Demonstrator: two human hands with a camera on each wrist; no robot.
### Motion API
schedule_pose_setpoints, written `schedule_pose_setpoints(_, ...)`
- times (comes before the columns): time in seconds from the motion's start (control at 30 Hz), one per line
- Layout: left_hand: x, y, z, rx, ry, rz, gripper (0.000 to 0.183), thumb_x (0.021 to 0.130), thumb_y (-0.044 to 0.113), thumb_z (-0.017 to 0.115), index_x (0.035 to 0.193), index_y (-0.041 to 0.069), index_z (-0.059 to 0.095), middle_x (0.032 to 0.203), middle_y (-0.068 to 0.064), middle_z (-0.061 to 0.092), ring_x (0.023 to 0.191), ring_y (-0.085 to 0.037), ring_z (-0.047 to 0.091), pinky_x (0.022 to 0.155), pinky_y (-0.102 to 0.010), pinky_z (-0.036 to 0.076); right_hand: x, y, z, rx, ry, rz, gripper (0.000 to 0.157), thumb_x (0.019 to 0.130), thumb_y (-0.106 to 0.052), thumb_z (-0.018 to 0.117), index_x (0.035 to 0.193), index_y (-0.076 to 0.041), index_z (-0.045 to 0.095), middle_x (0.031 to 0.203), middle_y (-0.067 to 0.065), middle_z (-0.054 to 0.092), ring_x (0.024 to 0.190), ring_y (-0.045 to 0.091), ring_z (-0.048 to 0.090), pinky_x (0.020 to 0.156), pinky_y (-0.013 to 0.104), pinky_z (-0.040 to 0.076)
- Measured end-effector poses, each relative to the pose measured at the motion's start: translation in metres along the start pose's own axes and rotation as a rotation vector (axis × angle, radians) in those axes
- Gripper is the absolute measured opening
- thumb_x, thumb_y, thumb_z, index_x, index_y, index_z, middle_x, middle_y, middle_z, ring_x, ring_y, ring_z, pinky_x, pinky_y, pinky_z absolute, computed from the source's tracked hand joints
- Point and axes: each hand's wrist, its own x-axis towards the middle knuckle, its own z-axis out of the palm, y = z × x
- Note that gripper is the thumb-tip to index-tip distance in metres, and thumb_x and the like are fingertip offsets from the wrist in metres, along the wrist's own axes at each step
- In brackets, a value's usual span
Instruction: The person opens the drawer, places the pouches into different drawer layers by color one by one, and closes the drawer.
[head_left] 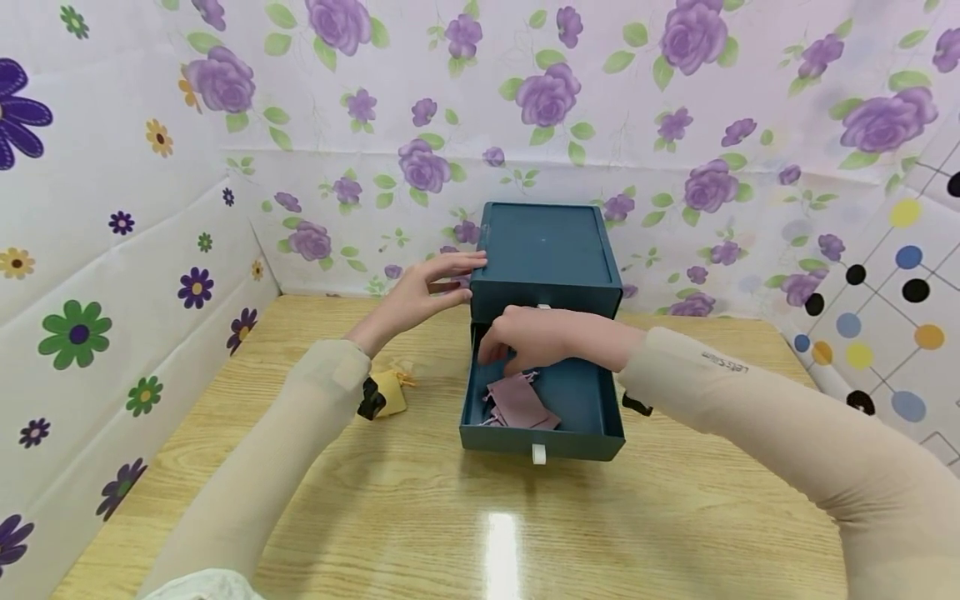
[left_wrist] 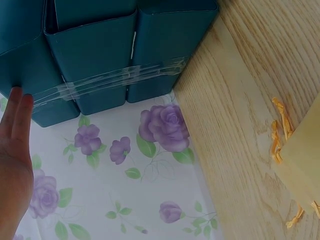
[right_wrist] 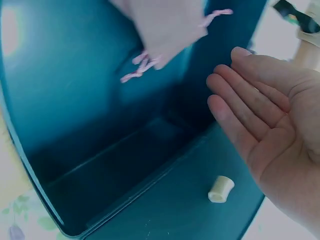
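Observation:
A dark blue drawer cabinet [head_left: 547,242] stands at the back of the table, one lower drawer [head_left: 581,404] pulled out. Its tiers show clear tape [left_wrist: 125,75] along the side. My left hand [head_left: 423,292] touches the cabinet's upper left side with extended fingers. Above the open drawer hovers my right hand [head_left: 536,333], its fingers loosely bent and nothing between them in the right wrist view. Pink drawstring pouches [head_left: 519,402] lie overlapping in the drawer's left part; their cords [right_wrist: 142,67] show in the right wrist view.
A yellow drawstring pouch [head_left: 390,392] lies on the wooden table [head_left: 420,517], left of the cabinet. White tabs [head_left: 538,454] serve as drawer pulls. Behind the table hangs a floral cloth [head_left: 420,167]; patterned sheets flank both sides.

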Motion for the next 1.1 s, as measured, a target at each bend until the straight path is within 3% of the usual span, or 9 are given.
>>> schedule_pose_setpoints(0.1, 0.002, -0.011, 0.000, 0.007, 0.004, 0.004, 0.048, 0.097, 0.009, 0.062, 0.144, 0.017, 0.054, 0.156, -0.002, 0.044, 0.139, -0.025, 0.049, 0.112, -0.046, 0.047, -0.013, -0.001, 0.001, 0.048, 0.083, -0.022, 0.036, 0.092, -0.010, 0.070, 0.128, -0.007, 0.067, 0.124, 0.011, 0.071, 0.113, 0.023, 0.069, 0.097, 0.036, 0.058)
schedule_pose_setpoints(0.3, 0.003, -0.015, 0.002, 0.001, 0.004, 0.016, 0.046, 0.097, 0.015, 0.064, 0.141, 0.025, 0.056, 0.154, 0.005, 0.046, 0.137, -0.019, 0.050, 0.111, -0.043, 0.048, -0.042, -0.004, 0.009, 0.079, 0.262, -0.022, 0.036, 0.091, -0.013, 0.071, 0.127, -0.011, 0.068, 0.123, 0.006, 0.071, 0.109, 0.019, 0.069, 0.094, 0.033, 0.059)
schedule_pose_setpoints(0.53, 0.003, -0.010, 0.004, -0.002, 0.017, -0.017, 0.047, 0.098, 0.012, 0.062, 0.143, 0.021, 0.055, 0.156, 0.001, 0.043, 0.139, -0.024, 0.048, 0.112, -0.046, 0.046, -0.071, -0.012, 0.030, 0.102, 0.490, -0.011, 0.035, 0.089, -0.013, 0.073, 0.124, -0.014, 0.069, 0.122, 0.003, 0.072, 0.107, 0.016, 0.070, 0.089, 0.032, 0.060)
schedule_pose_setpoints(0.77, -0.001, 0.013, 0.004, -0.018, 0.005, -0.030, 0.048, 0.098, 0.007, 0.060, 0.145, 0.009, 0.051, 0.158, -0.008, 0.041, 0.141, -0.031, 0.046, 0.113, -0.052, 0.044, -0.091, -0.021, 0.057, 0.139, 0.718, 0.055, 0.033, 0.087, -0.011, 0.075, 0.120, -0.013, 0.071, 0.117, 0.001, 0.073, 0.098, 0.015, 0.070, 0.085, 0.032, 0.061)
schedule_pose_setpoints(1.1, 0.004, -0.011, 0.003, -0.026, 0.010, 0.012, 0.047, 0.098, 0.013, 0.062, 0.143, 0.024, 0.054, 0.157, 0.004, 0.042, 0.141, -0.021, 0.046, 0.113, -0.044, 0.045, -0.109, -0.038, 0.098, 0.047, 0.956, 0.171, 0.028, 0.086, -0.012, 0.077, 0.114, -0.016, 0.073, 0.108, 0.000, 0.075, 0.091, 0.010, 0.068, 0.077, 0.028, 0.060)
